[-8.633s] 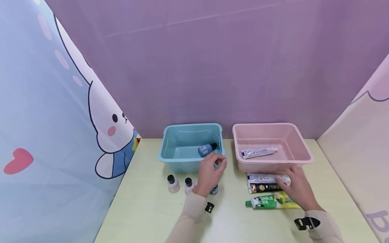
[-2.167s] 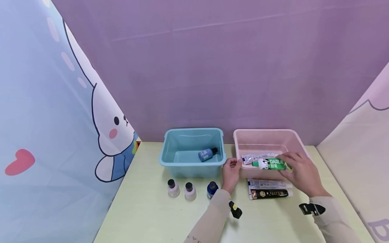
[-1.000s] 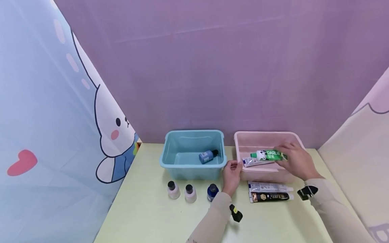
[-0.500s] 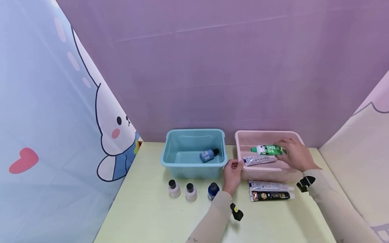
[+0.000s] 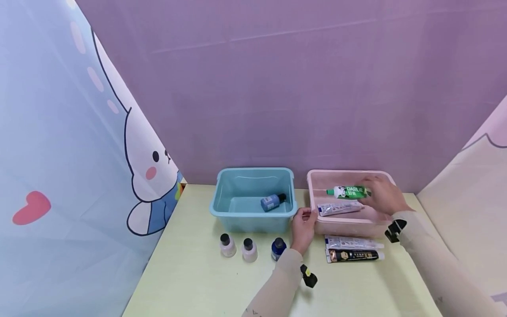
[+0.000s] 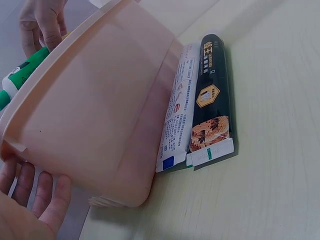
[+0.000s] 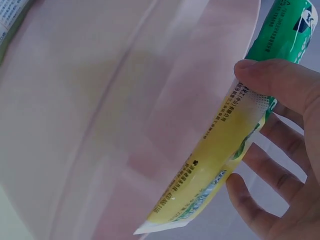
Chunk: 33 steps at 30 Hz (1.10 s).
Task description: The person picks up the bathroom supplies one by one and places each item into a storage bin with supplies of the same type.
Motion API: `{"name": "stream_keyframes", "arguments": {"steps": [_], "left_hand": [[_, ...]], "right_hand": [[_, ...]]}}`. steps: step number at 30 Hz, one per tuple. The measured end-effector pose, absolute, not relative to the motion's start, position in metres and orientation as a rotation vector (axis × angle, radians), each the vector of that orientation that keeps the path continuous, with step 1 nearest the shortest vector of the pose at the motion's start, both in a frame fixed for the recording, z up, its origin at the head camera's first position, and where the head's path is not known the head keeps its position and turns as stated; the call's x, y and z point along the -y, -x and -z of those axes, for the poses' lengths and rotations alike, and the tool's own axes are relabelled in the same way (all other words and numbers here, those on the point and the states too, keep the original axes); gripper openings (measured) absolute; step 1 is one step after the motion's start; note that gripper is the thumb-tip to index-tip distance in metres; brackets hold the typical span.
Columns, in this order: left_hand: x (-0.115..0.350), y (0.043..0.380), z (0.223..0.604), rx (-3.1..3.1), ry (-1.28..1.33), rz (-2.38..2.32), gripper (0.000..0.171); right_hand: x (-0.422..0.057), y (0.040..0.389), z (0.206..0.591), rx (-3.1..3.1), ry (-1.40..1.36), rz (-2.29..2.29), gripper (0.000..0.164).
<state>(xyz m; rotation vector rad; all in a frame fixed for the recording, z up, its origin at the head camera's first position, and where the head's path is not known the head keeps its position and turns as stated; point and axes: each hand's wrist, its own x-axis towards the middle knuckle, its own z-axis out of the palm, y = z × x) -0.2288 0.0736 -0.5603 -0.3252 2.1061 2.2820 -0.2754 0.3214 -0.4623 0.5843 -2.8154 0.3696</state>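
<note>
My right hand (image 5: 382,193) pinches a green and yellow Darlie toothpaste tube (image 5: 350,192) between thumb and fingers, holding it over the pink bin (image 5: 348,226). In the right wrist view the tube's yellow crimped end (image 7: 185,195) points away from the palm. A white toothpaste tube (image 5: 339,208) lies inside that bin. My left hand (image 5: 303,231) grips the bin's front left corner, its fingers (image 6: 55,202) curled under the rim in the left wrist view. Before the bin, another white tube (image 5: 352,242) and a black toothpaste tube (image 5: 354,255) lie side by side on the table.
A teal bin (image 5: 253,222) stands left of the pink one, with a blue bottle (image 5: 271,203) lying in it. Two pale bottles with black caps (image 5: 227,247) and a dark blue bottle (image 5: 278,250) stand in front. A purple cloth wall (image 5: 257,88) rises behind.
My right hand has lifted the Darlie tube from the table and carried it over the pink bin, lately slightly farther back. My left hand has moved from the teal bin to the pink bin's corner.
</note>
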Motion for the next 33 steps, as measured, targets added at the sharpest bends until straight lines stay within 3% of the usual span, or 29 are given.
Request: {"name": "stream_keyframes", "arguments": {"steps": [18, 33], "left_hand": [[-0.073, 0.228, 0.561, -2.126, 0.309, -2.275, 0.015], [-0.073, 0.226, 0.559, -2.12, 0.329, -2.282, 0.013]], "right_hand": [[-0.316, 0.308, 0.465, 2.897, -0.658, -0.184, 0.04], [-0.322, 0.328, 0.478, 3.072, -0.731, -0.309, 0.039]]}}
